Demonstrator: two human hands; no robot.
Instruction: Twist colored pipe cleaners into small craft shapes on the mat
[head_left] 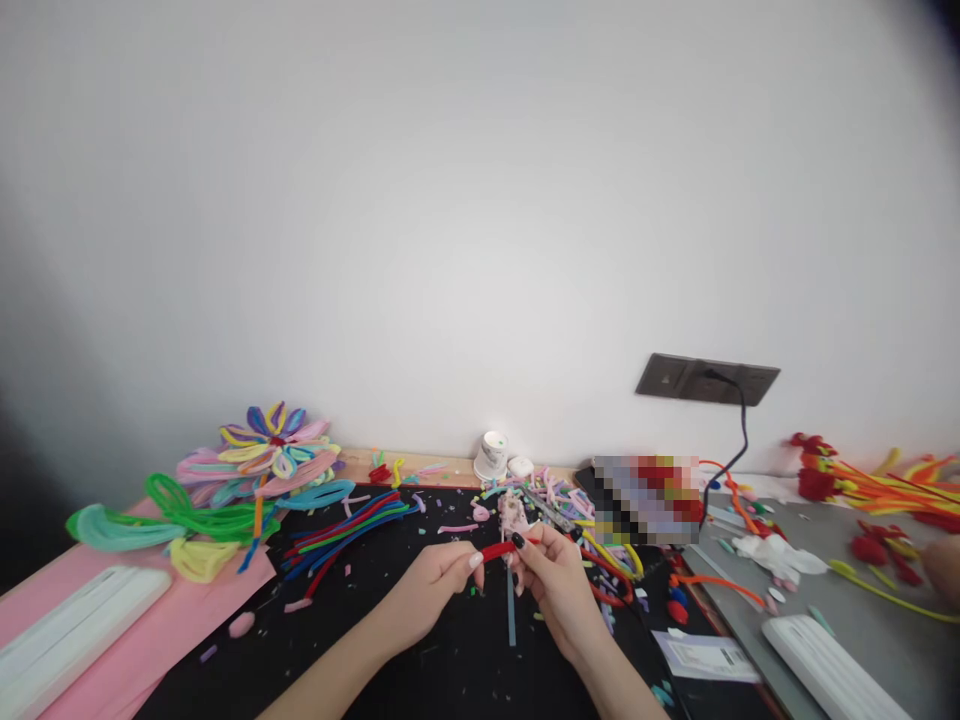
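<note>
We are looking at a handicraft workspace; whether it sits in a home or a studio, we cannot tell. Colourful fuzzy stems (351,530) and small scraps (561,492) litter a dark surface (450,670), with a looped, many-petalled flower (277,441) at left. Beyond, we see a plain pale wall (450,250) bearing a socket plate (675,379) at right.

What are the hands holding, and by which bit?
A red fuzzy piece: the left hand pinches its left part, the right hand its right part.
</note>
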